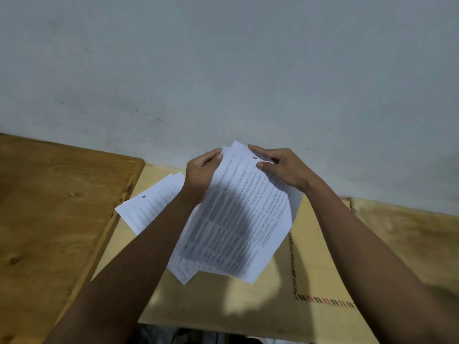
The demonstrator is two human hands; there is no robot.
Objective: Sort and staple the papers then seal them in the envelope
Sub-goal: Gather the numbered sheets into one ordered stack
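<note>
A: Nearest to us, at 6 o'clock, I see only the pale table [223, 311] and the two forearms. A bit further, at 3 o'clock from the sheets, lies the envelope [320, 256] with the striped border, flat on the table. I see no stapler in this view.

B: Yes. And the papers?

A: The held stack of papers [238, 219] is in the air over the middle of the table, tilted, with the lower edges fanned out and not even. The left hand [201, 172] holds it at the upper left edge, the fingers curled around the edge. The right hand [285, 170] pinches the top right corner, thumb in front and fingers [258, 150] at the top edge, just beside the printed number.

B: So the sorting is not finished, I think. How to do it well?

A: In my opinion, read the number on each top corner and put the sheets in order, one at a time. The sheets are thin and slide easily, so keep the left grip firm while the right one lifts only one sheet.

B: And the other sheets?

A: At 10 o'clock, further away, a second pile [151, 204] lies on the table, marked 5, partly under the left arm. It must join the stack. Then tap the edges on the table before stapling. Behind all is the wall [223, 70].
</note>
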